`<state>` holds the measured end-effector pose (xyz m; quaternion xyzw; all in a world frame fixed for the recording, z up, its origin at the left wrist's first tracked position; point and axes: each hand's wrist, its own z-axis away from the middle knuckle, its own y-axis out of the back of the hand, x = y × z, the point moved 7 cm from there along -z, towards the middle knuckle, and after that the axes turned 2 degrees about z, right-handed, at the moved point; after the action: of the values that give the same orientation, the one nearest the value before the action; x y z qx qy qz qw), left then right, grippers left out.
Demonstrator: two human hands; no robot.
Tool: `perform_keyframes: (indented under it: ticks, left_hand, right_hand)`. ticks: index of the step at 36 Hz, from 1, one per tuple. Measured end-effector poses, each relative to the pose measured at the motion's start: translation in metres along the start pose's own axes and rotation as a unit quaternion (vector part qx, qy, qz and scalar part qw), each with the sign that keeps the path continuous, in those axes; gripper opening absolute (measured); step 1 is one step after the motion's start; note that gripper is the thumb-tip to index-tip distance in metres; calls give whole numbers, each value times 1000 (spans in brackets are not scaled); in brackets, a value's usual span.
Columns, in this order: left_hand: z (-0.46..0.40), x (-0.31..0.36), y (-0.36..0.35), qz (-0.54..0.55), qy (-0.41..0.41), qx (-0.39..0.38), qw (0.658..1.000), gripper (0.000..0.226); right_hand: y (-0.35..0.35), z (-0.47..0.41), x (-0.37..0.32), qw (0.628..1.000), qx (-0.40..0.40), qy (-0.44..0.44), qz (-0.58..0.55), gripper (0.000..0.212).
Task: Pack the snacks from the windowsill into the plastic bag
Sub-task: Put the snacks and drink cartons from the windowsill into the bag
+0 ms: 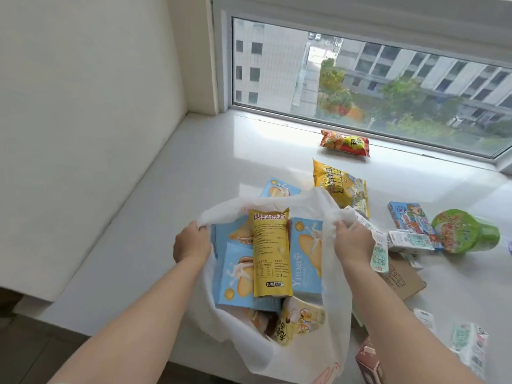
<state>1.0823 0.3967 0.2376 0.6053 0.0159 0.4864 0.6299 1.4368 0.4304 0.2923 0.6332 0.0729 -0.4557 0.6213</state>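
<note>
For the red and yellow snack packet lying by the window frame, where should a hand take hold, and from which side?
Probably across the middle of the red and yellow snack packet, coming from above on the near side. It lies flat on the windowsill, long axis along the window frame, apart from other snacks, so fingers can pinch its puffed body.

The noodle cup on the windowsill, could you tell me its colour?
Green noodle cup, lying on its side; head view.

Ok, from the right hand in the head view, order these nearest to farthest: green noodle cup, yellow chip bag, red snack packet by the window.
From the right hand:
1. Yellow chip bag, just beyond the hand.
2. Green noodle cup, out to its right.
3. Red snack packet, far back at the window frame.
</note>
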Motion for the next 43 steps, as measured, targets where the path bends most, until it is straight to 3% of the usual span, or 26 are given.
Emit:
perform_keyframes:
  ticks: [3,7,11,14,20,24,28,35,43]
  left_hand:
    - [-8,19,35,174,1,82,981,24]
    - [-10,33,66,235,-26,152,960,22]
    - [-25,17,52,98,29,53,993,24]
    - [-30,15,46,15,28,-6,999,36]
    - [-29,68,34,-100,-111,16,989,56]
    - [-22,125,1,-114,-228,-43,966,53]
    - [-29,169,-36,-100,-260,-96,956,47]
    - [-75,199,-104,-109,-201,-180,957,46]
    - [-119,181,-184,-200,-81,-276,937,60]
  right_hand:
    - [5,1,-8,997,32,11,-63,32]
    - [-1,0,-13,998,10,16,-59,33]
    - [-10,-6,-2,1000,-21,-5,-15,22]
    - [-10,-9,3,999,-22,-15,31,16]
    - [3,-21,-20,996,54,61,29,39]
    - [-7,-43,-41,988,29,116,94,39]
    - [-30,-69,-47,985,-41,98,139,37]
    - [-66,-121,-32,985,-98,29,140,38]
    - [-87,-185,-5,972,-127,-23,196,43]
